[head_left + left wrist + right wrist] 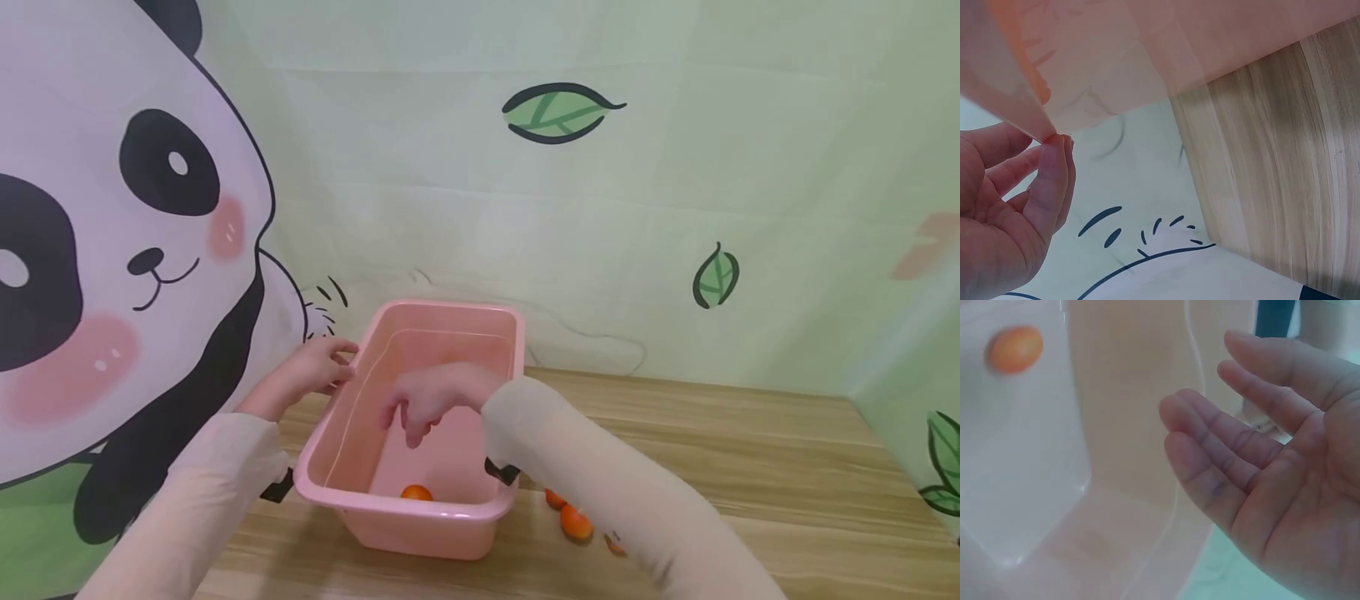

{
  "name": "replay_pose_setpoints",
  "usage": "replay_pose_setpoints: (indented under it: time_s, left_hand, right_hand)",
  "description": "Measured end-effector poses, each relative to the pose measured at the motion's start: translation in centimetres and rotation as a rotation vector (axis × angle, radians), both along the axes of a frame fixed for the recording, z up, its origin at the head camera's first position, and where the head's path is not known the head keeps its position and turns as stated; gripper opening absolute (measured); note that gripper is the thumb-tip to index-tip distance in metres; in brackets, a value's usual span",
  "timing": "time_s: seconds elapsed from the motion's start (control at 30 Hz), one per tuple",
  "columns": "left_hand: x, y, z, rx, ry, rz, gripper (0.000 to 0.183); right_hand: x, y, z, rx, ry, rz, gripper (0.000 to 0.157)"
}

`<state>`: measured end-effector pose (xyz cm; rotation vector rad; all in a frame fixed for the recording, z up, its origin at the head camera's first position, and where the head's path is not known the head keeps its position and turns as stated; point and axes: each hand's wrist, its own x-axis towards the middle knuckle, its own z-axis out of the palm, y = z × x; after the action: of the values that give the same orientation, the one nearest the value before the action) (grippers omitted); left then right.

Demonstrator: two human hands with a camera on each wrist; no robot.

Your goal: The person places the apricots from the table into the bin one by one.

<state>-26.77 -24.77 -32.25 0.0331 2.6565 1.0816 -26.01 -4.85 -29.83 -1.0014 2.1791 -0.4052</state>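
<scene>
A deep pink plastic basin [420, 533] stands on the wooden table. My left hand [326, 367] is at its left side, and in the left wrist view the thumb and fingers of this left hand [1019, 194] pinch the edge of the rim [1044, 134]. Over the inside of the basin hangs my right hand [431, 398], palm down in the head view. Seen from the right wrist, the right hand [1272, 469] has loosely bent fingers and an empty palm. One smooth orange-red round fruit [416, 493] lies on the basin floor near the front wall.
Several similar orange-red fruits [576, 523] lie on the table [750, 467] right of the basin, partly hidden by my right sleeve [622, 475]. A cloth backdrop [450, 200] with a printed panda [187, 267] hangs close behind and to the left.
</scene>
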Motion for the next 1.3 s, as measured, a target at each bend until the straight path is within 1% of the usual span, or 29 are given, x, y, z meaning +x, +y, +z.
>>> replay_pose_setpoints:
  time_s: [0.13,0.2,0.27,0.43,0.53,0.6,0.7,0.9,1.07,1.2,1.3]
  left_hand:
    - [0.1,-0.2,0.0,-0.015,-0.004,0.002,0.047]
    - [0.1,-0.2,0.1,-0.017,-0.003,-0.005,0.047]
    - [0.0,-0.2,0.1,-0.014,-0.005,-0.01,0.047]
    - [-0.1,-0.3,0.0,-0.012,-0.009,-0.004,0.048]
    - [-0.1,-0.3,-0.1,-0.015,-0.008,-0.002,0.048]
    - [-0.2,-0.3,-0.1,-0.015,-0.01,-0.001,0.047]
    - [-0.2,-0.3,-0.2,-0.016,-0.013,0.001,0.047]
    - [-0.4,-0.3,-0.2,-0.015,-0.018,0.007,0.047]
    - [-0.4,-0.2,-0.2,-0.012,-0.023,0.006,0.047]
    - [-0.3,-0.1,-0.1,-0.014,-0.016,0.002,0.047]
    - [-0.2,0.0,-0.1,-0.016,-0.017,0.007,0.047]
  right_hand:
    - [-0.2,1.7,1.0,-0.031,0.052,-0.008,0.033]
    - [-0.3,2.8,1.3,-0.049,0.054,-0.037,0.033]
    - [-0.5,3.9,1.4,-0.066,0.075,-0.046,0.034]
    - [-1.0,6.8,1.4,-0.129,0.114,-0.048,0.032]
    - [-1.0,8.6,1.2,-0.176,0.094,-0.087,0.032]
    - [-1.1,9.7,1.1,-0.187,0.085,-0.122,0.033]
    - [-1.0,11.3,0.8,-0.197,0.085,-0.151,0.034]
    - [-1.2,14.5,-0.9,-0.178,0.126,-0.159,0.036]
    - [-1.4,16.8,-2.7,-0.203,0.075,-0.213,0.035]
    - [-1.3,18.3,-4.2,-0.17,0.033,-0.278,0.033]
    - [-1.3,19.0,-5.4,-0.126,0.032,-0.309,0.033]
